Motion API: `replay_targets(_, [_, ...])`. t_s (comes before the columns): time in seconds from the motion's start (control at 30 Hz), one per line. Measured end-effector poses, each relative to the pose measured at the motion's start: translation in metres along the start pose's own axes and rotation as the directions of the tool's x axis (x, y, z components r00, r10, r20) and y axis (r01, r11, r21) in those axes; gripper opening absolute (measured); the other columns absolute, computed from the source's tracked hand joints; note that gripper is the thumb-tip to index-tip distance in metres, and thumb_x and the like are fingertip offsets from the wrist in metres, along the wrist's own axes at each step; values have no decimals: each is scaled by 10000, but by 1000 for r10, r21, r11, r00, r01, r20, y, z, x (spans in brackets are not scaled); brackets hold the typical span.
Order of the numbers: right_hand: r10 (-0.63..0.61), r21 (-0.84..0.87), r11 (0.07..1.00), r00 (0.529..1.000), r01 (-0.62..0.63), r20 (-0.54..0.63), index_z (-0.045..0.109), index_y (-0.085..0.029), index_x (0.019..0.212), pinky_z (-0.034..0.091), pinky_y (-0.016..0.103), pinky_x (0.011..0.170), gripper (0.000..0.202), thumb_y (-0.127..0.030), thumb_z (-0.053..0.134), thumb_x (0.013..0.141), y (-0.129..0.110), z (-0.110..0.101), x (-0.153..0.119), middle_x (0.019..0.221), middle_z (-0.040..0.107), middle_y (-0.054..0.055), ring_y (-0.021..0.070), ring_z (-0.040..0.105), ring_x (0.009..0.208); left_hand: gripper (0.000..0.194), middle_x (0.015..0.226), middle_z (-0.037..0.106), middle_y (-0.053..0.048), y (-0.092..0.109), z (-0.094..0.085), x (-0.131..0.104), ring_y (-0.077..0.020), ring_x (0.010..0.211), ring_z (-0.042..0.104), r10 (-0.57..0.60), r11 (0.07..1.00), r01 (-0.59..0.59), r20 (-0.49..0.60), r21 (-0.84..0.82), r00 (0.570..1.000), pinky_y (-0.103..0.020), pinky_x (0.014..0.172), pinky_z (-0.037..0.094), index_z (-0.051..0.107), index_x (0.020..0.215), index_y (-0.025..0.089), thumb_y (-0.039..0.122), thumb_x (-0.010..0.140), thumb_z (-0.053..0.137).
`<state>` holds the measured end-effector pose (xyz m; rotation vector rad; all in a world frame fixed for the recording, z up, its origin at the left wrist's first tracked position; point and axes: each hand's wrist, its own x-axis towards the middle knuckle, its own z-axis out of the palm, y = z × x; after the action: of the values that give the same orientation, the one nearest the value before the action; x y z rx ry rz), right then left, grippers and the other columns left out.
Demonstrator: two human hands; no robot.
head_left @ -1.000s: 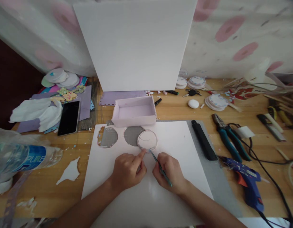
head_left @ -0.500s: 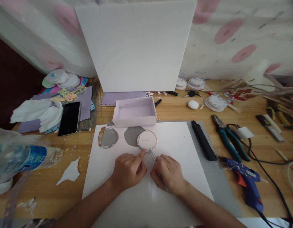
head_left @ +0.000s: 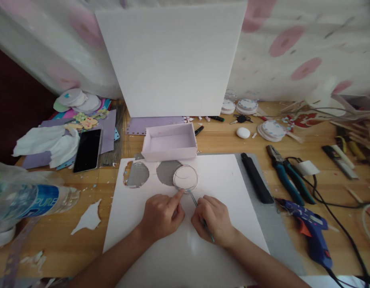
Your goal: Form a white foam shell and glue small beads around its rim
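Observation:
A white board lies flat, with two round holes cut at its upper left. Beside the holes sits a circle outline, ringed by what looks like a thin wire or clear ring. My left hand presses its index fingertip on the ring's lower edge, the other fingers curled. Closed round a thin, pen-like tool is my right hand; the tool's tip touches the bottom of the outline, right of my left fingertip.
Behind the board stands a pale pink open box. To the right lie a black cutter, pliers and a blue glue gun with its cord. On the left are a phone and a water bottle.
The rear end of the tool in my right hand has tilted slightly to the right, and that hand has shifted very slightly. My left hand stays in place.

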<state>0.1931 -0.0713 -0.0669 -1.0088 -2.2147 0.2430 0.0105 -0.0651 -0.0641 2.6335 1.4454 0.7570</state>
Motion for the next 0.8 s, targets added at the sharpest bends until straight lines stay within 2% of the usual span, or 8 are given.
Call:
replay_targets(0.37, [8, 26, 1000, 1000, -8, -9, 285, -238, 763, 249, 275, 493, 277, -9, 422, 687, 2, 2, 0, 592, 386, -33, 153, 347, 536, 360, 496, 573, 16, -1, 1, -2, -148, 451, 538, -1, 1000, 1, -2, -1, 1000, -276, 480, 390, 649, 1086, 138, 149, 756, 503])
replay_targets(0.57, [23, 65, 998, 998, -27, 56, 266, -243, 739, 239, 279, 489, 278, -25, 414, 651, 2, 1, 0, 593, 381, -34, 155, 348, 537, 358, 492, 577, 17, 0, 0, 0, -149, 445, 544, 8, 1000, -8, -7, 2, 1000, -276, 465, 400, 650, 1077, 132, 142, 756, 492])
replay_targets(0.7, [20, 79, 997, 1000, -19, -18, 273, -244, 756, 246, 277, 498, 277, -22, 424, 685, 2, 2, -1, 593, 373, -41, 152, 346, 532, 346, 486, 575, 14, 0, 1, 1, -144, 440, 540, 6, 1000, -6, -18, 6, 1000, -268, 470, 405, 659, 1053, 129, 135, 749, 493])
replay_targets(0.8, [23, 70, 997, 1000, -24, 8, 264, -243, 750, 245, 276, 497, 286, -17, 425, 685, 1, 1, 1, 598, 384, -37, 152, 349, 536, 348, 496, 585, 10, 0, 1, 1, -147, 444, 547, 7, 1000, -7, -24, -2, 1000, -270, 475, 407, 656, 1061, 124, 142, 756, 489])
